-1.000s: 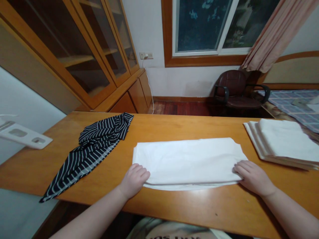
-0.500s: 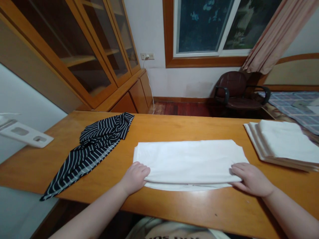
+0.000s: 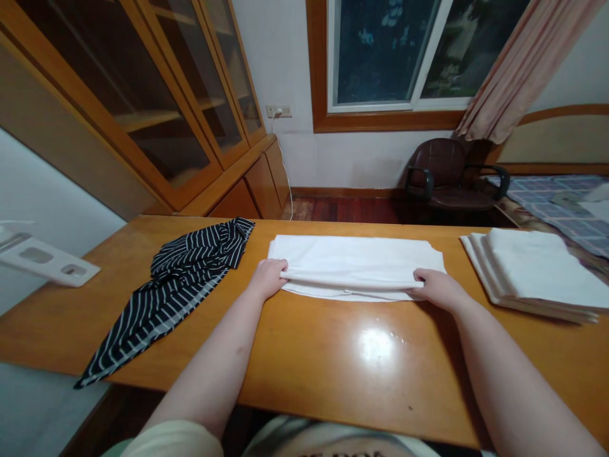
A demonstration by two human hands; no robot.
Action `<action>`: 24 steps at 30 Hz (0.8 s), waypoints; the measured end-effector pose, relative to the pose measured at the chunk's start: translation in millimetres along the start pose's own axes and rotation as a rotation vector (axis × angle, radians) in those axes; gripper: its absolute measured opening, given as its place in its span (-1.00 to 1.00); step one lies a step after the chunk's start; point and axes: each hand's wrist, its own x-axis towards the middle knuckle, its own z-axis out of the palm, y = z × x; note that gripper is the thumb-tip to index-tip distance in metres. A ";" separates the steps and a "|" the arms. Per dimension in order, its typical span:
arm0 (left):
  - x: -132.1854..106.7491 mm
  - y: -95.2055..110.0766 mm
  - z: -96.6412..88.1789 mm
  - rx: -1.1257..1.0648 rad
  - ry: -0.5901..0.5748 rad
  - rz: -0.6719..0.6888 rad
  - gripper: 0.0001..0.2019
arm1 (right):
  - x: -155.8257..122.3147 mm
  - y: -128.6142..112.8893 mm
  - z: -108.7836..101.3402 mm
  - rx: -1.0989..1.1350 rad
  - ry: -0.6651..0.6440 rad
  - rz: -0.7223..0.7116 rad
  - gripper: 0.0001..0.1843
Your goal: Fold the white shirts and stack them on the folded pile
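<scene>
A folded white cloth [image 3: 356, 259] lies across the far middle of the wooden table [image 3: 333, 368]. My left hand [image 3: 267, 277] grips its near left corner with curled fingers. At the near right corner my right hand [image 3: 435, 287] pinches the folded edge the same way. Both arms reach far out over the table. The near edge of the cloth is doubled over, with a lower layer showing beneath.
A black and white striped garment [image 3: 176, 279] sprawls at the left of the table, hanging over the edge. A stack of folded white cloths [image 3: 537, 273] sits at the right. Behind are a glass-door cabinet [image 3: 157, 108], a brown armchair [image 3: 451, 174] and a bed [image 3: 566, 197].
Both hands have moved away from me, carrying the near edge of the white cloth toward the far side; the cloth now looks narrower and lies farther back.
</scene>
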 end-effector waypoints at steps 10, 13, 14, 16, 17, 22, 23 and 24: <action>-15.7 54.8 -2.1 -0.062 0.104 0.202 -0.56 | -9.7 -29.1 8.1 -0.096 0.269 -0.256 -0.74; 2.0 98.3 8.0 -0.093 0.060 0.207 -0.49 | -6.6 -44.9 15.3 -0.038 0.285 -0.426 -0.62; 8.3 107.6 11.9 -0.103 0.044 0.211 -0.46 | -4.3 -48.1 19.1 -0.022 0.298 -0.462 -0.57; 19.2 116.9 19.0 -0.117 0.017 0.208 -0.43 | 1.7 -51.0 27.4 -0.007 0.322 -0.492 -0.47; 23.4 117.7 21.9 -0.120 0.007 0.198 -0.42 | 5.1 -51.2 31.3 -0.008 0.327 -0.489 -0.44; 32.2 109.9 29.7 -0.102 -0.011 0.138 -0.43 | 19.4 -54.5 45.1 -0.063 0.335 -0.335 -0.39; 32.0 108.8 30.1 -0.097 -0.013 0.140 -0.44 | 20.7 -56.7 46.5 -0.070 0.350 -0.287 -0.37; 31.6 107.9 30.1 -0.094 -0.013 0.147 -0.44 | 21.5 -58.9 47.5 -0.072 0.363 -0.249 -0.35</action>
